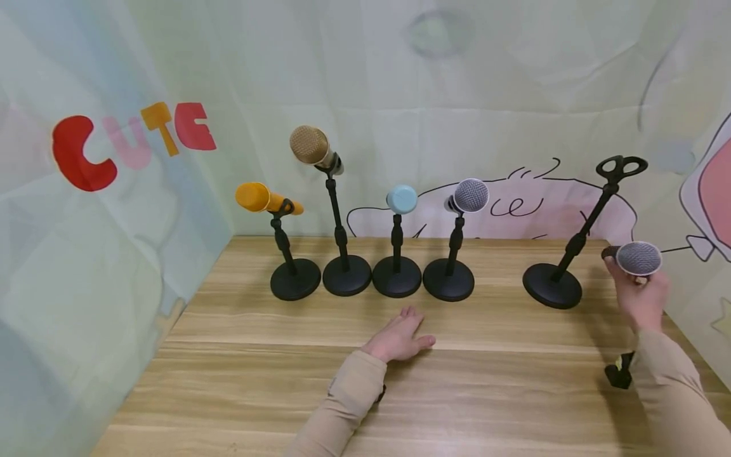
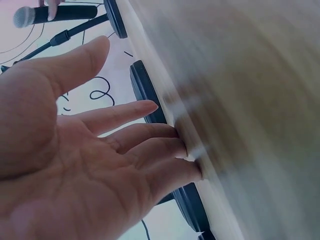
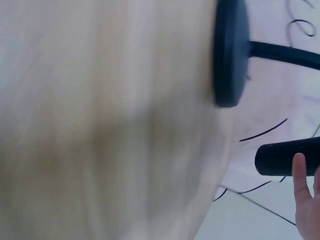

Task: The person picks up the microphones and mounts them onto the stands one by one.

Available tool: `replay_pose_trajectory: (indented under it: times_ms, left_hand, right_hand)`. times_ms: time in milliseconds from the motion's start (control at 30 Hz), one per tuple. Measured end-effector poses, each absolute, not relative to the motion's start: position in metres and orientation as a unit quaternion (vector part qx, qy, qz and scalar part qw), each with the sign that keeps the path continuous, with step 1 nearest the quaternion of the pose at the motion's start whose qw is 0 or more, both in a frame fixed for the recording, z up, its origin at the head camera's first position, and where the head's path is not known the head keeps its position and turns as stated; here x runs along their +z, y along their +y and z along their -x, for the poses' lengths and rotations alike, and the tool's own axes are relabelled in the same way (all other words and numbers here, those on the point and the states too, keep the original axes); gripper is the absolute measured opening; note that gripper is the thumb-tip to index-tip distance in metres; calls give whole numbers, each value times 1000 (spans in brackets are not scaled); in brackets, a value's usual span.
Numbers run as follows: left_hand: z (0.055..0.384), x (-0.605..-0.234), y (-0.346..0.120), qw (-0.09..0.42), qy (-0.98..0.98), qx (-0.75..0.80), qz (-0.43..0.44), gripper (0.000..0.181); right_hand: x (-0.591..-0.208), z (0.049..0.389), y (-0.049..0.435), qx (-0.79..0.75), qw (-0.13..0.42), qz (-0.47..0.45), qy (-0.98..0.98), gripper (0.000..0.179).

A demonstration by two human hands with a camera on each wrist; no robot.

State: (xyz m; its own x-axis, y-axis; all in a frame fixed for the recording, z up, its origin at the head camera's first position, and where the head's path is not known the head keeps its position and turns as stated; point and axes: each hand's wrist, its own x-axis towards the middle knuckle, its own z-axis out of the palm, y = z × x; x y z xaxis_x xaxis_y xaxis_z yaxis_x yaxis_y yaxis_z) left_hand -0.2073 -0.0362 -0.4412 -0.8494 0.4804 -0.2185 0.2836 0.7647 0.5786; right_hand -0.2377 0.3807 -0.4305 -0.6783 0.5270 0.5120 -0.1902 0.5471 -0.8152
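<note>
At the right side of the table, my right hand (image 1: pixel 641 301) grips a black microphone (image 1: pixel 639 259) with a silver mesh head, lifted above the tabletop. In the right wrist view its ribbed black handle (image 3: pixel 282 157) lies across the fingers (image 3: pixel 300 175). Just left of that hand leans a black microphone stand (image 1: pixel 578 244) whose clip (image 1: pixel 621 166) holds nothing. My left hand (image 1: pixel 398 336) rests on the table with fingers spread and fairly straight, holding nothing. In the left wrist view its palm (image 2: pixel 85 165) shows, fingertips touching the wood.
Along the back stand several round-based stands carrying an orange microphone (image 1: pixel 257 197), a gold one (image 1: pixel 310 145), a light blue-topped one (image 1: pixel 402 199) and a silver-headed one (image 1: pixel 471 195). A small black object (image 1: pixel 619 372) appears beside the right sleeve (image 1: pixel 665 368). Printed cloth (image 1: pixel 274 76) hangs behind the wooden table (image 1: pixel 257 393).
</note>
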Motion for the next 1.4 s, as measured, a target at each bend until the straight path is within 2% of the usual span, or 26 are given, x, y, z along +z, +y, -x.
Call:
replay_pose_trajectory:
  times_ms: [167, 333, 433, 633, 933, 1100, 1400]
  left_hand:
    - [208, -442, -36, 178, 921, 274, -210, 60]
    - [207, -441, -36, 178, 920, 278, -211, 60]
    - [205, -441, -36, 178, 921, 277, -210, 60]
    - [204, -441, -35, 178, 922, 272, -211, 59]
    - [205, -442, -35, 178, 921, 274, -212, 59]
    - [206, -442, -35, 175, 922, 273, -212, 59]
    - [207, -441, -36, 178, 922, 273, -210, 59]
  right_hand:
    - [-422, 244, 375, 493, 419, 135, -750, 29]
    - [-407, 246, 367, 569, 398, 151, -704, 49]
    - [-398, 247, 364, 673, 389, 113, -619, 42]
    - [-394, 252, 362, 763, 315, 127, -549, 10]
    - [-396, 260, 360, 820, 177, 69, -539, 15]
    - [-398, 259, 353, 803, 148, 51, -574, 21]
    - [-406, 246, 328, 739, 157, 36, -654, 20]
